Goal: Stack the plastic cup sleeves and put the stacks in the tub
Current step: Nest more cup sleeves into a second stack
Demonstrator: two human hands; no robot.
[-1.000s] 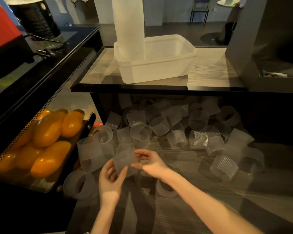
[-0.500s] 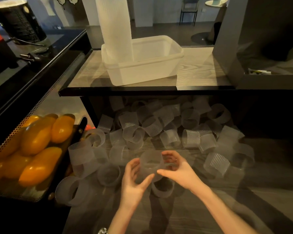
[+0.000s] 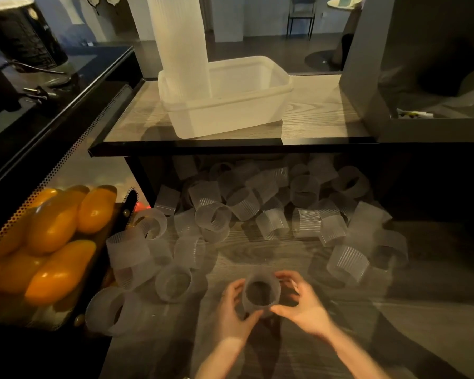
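While both hands cup one translucent sleeve [image 3: 261, 292] between them just above the lower wooden shelf [image 3: 340, 337], the step in hand looks like squaring that ring up so another can nest with it. The left hand [image 3: 234, 310] curls its fingers and thumb round the sleeve's left wall, and the right hand [image 3: 303, 302] does the same on the right wall, thumb low and fingers over the far rim; the opening faces up toward the camera. To do this well, I judge the grip should be light, since the thin ribbed plastic would likely buckle under a squeeze and then refuse to nest. Keeping the ring round and its rim level should let the next one slide in straight. Loose sleeves [image 3: 257, 206] lie scattered across the shelf beyond and to the left of the hands, several close by. The tub [image 3: 230, 110] sits on the upper shelf, well apart from the hands, with one tall stack [image 3: 179, 42] already standing in its left end.
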